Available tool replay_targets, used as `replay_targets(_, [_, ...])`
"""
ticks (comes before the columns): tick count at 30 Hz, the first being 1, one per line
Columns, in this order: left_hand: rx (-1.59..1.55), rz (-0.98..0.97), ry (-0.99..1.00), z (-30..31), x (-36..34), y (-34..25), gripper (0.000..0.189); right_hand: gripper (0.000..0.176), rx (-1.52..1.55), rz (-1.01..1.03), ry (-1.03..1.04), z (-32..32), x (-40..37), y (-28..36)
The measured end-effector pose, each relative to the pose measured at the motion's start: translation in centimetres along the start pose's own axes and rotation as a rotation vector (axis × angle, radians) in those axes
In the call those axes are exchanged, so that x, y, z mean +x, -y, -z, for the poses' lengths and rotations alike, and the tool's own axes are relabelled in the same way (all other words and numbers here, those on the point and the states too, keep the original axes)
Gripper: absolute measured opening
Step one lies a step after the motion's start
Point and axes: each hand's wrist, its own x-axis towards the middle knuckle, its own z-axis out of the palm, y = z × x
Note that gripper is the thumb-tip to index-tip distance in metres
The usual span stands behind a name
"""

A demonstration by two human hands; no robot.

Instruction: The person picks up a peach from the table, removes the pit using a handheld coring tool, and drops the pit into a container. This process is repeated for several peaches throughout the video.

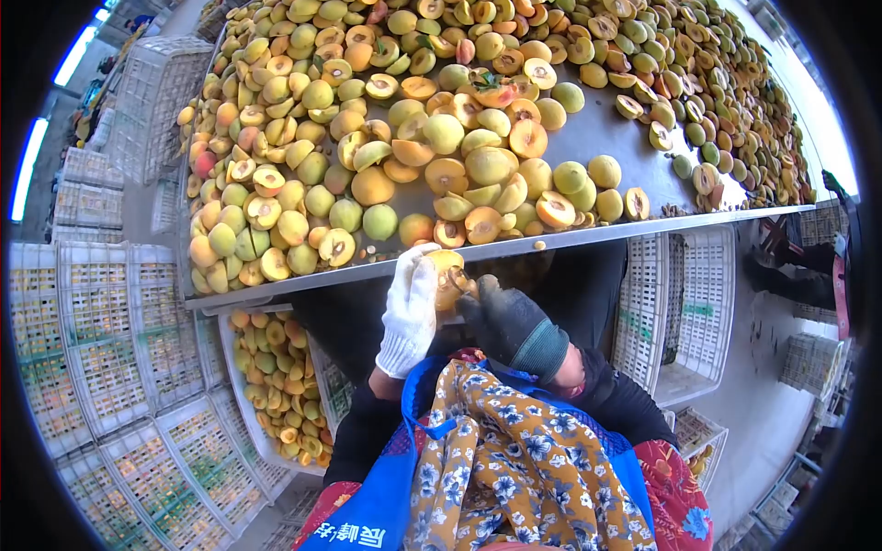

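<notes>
My left hand (410, 312), in a white knit glove, grips a yellow peach half (446, 272) just below the table's front edge. My right hand (511, 323), in a dark glove with a green cuff, is closed against the right side of that peach. A thin dark edge shows between its fingers and the fruit; I cannot make out what they hold. Just beyond my hands lie whole peaches (379, 221) and cut halves, some with the stone still inside, such as a halved peach (337, 246).
A metal table (634, 174) with a raised front rim bears heaps of peaches. At lower left, a crate of peaches (280, 386) stands below the rim, with stacked white crates (119, 321) farther left. More crates (680, 308) stand at right. A person's dark-clothed limb (795, 275) shows far right.
</notes>
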Motion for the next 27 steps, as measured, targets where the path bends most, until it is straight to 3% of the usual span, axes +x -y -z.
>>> replay_targets(4, [0.466, -0.378, -0.176, -0.3, 0.1, 2.1, 0.032, 0.030, 0.054, -0.006, 0.008, -0.7, 0.2, -0.2])
replay_targets(7, [0.508, -0.307, -0.228, -0.8, -0.4, 1.5, 0.030, 0.028, 0.112, 0.064, 0.022, -0.7, 0.2, -0.6])
replay_targets(9, [0.327, -0.228, -0.173, -0.3, -0.3, 1.8, 0.030, 0.028, 0.329, 0.190, 0.083, 0.1, 0.6, -1.0])
replay_targets(11, [0.211, -0.099, -0.126, 0.6, 0.2, 2.7, 0.037, 0.027, 0.316, 0.194, 0.108, 0.3, 0.6, -0.9])
replay_targets(12, [0.208, -0.068, -0.126, 0.6, 0.2, 2.4, 0.030, 0.027, 0.194, 0.131, 0.108, 0.1, 0.2, -0.7])
replay_targets(13, [0.260, -0.119, -0.136, 0.5, -0.1, 2.3, 0.030, 0.027, 0.072, 0.066, 0.110, -0.1, -0.3, -0.6])
replay_targets(15, [0.365, -0.230, -0.150, 0.3, -0.2, 1.9, 0.030, 0.027, 0.111, 0.075, 0.052, -0.4, -0.4, -0.2])
replay_targets(19, [0.198, -0.224, -0.184, 0.4, -0.1, 2.3, 0.030, 0.028, 0.143, 0.057, -0.106, -0.2, -0.5, 0.6])
replay_targets(22, [0.255, -0.233, -0.169, 0.2, -0.6, 1.7, 0.031, 0.031, 0.203, 0.178, -0.317, 0.7, 0.3, 0.4])
replay_targets(27, [0.457, -0.396, -0.170, -1.1, -1.1, 1.7, 0.030, 0.032, 0.224, 0.164, -0.340, -0.8, 1.1, -0.6])
